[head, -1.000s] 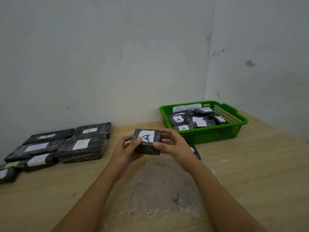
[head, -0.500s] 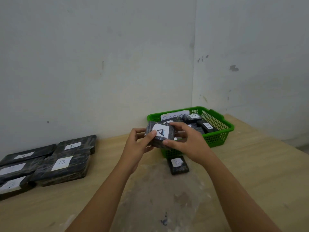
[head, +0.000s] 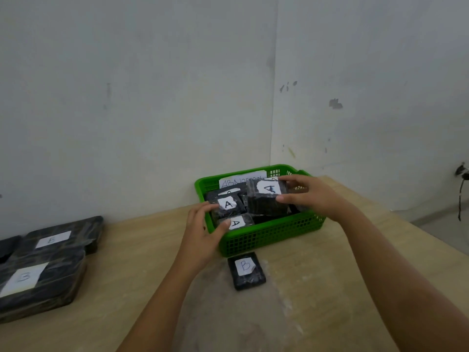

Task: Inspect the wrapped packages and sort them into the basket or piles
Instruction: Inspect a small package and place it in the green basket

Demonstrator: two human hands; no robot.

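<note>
Our right hand (head: 313,196) grips a black wrapped package (head: 267,200) labelled A (thumb on its near edge, fingers curled over the far side), holding it over the green basket (head: 274,235) at 1 o'clock on the table (head: 330,288). Our left hand (head: 203,232) hovers at the basket's 9 o'clock rim, fingers loosely spread, holding nothing. A small package (head: 246,271) labelled B lies just at the basket's 6 o'clock side. The pile (head: 48,265) sits at 9 o'clock.
</note>
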